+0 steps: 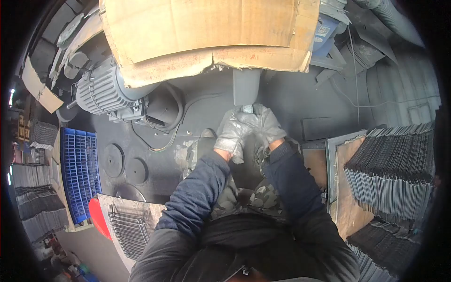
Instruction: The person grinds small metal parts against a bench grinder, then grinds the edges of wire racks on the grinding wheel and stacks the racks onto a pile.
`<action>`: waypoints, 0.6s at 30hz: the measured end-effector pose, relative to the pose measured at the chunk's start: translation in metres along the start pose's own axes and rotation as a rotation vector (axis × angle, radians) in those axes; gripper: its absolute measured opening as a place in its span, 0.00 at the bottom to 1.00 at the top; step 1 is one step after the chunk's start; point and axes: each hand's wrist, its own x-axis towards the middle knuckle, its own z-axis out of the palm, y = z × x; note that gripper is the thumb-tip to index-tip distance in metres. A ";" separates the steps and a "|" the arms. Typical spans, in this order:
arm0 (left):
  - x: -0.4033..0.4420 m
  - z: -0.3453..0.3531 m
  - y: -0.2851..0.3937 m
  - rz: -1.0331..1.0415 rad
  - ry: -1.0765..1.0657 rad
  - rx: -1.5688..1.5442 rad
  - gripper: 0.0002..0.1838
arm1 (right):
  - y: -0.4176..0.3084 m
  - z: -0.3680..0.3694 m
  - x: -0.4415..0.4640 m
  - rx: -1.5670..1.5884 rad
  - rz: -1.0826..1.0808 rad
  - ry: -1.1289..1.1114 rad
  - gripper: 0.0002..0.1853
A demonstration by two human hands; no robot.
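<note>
Both my hands wear grey, dusty gloves and are pressed together in front of my body. My left hand [232,130] and my right hand [268,124] close round a small shiny metal piece [247,108], of which only the tip shows above the fingers. That tip is at the lower end of a grey upright band [246,87], which looks like a grinding belt or wheel edge. I cannot tell whether they touch. The rest of the piece is hidden by the gloves.
A large cardboard sheet [202,28] hangs over the band. On the left are an electric motor [105,91], a blue plastic crate [81,174] and a board with thin metal parts [129,230]. Stacked dark metal plates [392,174] stand at right.
</note>
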 end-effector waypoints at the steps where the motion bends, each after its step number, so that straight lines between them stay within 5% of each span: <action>1: 0.001 0.000 -0.008 0.002 -0.025 -0.062 0.12 | -0.003 0.000 0.000 -0.080 0.064 0.020 0.19; 3: 0.009 0.004 -0.024 -0.061 -0.108 -0.106 0.12 | -0.009 -0.001 0.005 -0.241 0.191 0.060 0.20; 6: 0.021 -0.005 -0.054 -0.014 -0.189 0.058 0.12 | 0.001 -0.002 0.000 0.025 0.122 0.074 0.21; 8: 0.029 -0.011 -0.070 0.019 -0.233 0.165 0.13 | 0.007 -0.007 0.008 -0.075 0.095 0.075 0.18; 13: 0.005 0.013 0.026 -0.138 -0.243 0.712 0.13 | 0.007 -0.010 0.010 -0.063 0.095 0.044 0.16; 18: 0.008 0.011 -0.011 -0.113 -0.093 0.022 0.13 | 0.004 -0.007 0.008 -0.039 0.119 0.067 0.15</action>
